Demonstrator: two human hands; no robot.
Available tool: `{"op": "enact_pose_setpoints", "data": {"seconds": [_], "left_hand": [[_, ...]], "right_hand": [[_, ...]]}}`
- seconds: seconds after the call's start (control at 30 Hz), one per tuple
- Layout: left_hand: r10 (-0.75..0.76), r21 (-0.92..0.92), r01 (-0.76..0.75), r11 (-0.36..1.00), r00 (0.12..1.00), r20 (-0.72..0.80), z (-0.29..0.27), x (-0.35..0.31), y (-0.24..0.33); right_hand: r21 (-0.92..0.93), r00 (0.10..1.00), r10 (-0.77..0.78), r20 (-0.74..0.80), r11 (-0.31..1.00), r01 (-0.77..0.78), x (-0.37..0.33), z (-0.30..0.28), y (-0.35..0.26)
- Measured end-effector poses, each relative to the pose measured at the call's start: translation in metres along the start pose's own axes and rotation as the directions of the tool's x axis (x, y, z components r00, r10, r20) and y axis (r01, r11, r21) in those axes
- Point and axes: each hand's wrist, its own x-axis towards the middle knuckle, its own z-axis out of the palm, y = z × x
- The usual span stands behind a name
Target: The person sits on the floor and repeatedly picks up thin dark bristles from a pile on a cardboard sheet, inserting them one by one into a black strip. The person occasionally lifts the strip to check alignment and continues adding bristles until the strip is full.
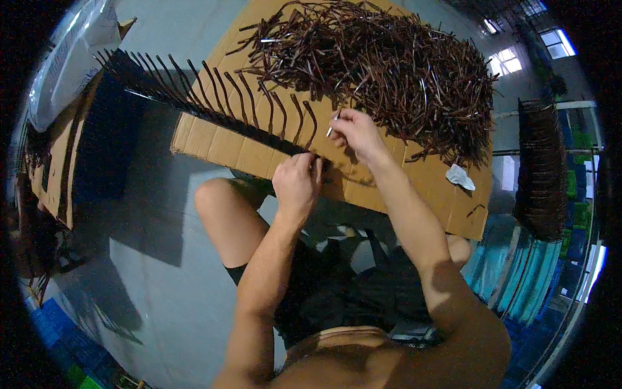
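A long dark strip [227,122] runs along the near edge of the cardboard, with a row of curved brown rods [249,97] standing up from it. My left hand [298,181] is closed on the near right end of this strip, its fingertips partly hidden. Just beyond it, to the right, my right hand [356,135] pinches a thin pale, shiny stick [333,123] between thumb and fingers. A big heap of loose brown rods [389,61] lies past both hands on the cardboard sheet [259,170].
A crumpled white scrap [459,177] lies on the cardboard's right side. On the left stand a carton [68,155] and a clear plastic bag [68,65]. A rack hung with dark rods [541,168] and turquoise stacks [518,272] are at the right. My knees are under the near edge.
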Motion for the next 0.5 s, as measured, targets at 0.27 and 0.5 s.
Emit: {"op": "enact_pose_setpoints", "data": {"seconds": [0.27,0.5], "left_hand": [[0.038,0.031,-0.037,0.999,0.999,-0.022,0.008,0.003,0.003],[0.034,0.024,-0.033,0.999,0.999,-0.031,0.008,0.004,0.005]], "right_hand": [[-0.116,0.897,-0.416,-0.15,0.908,0.402,-0.064,0.024,0.036],[-0.245,0.893,-0.422,-0.154,0.892,0.38,-0.078,0.029,0.018]]}}
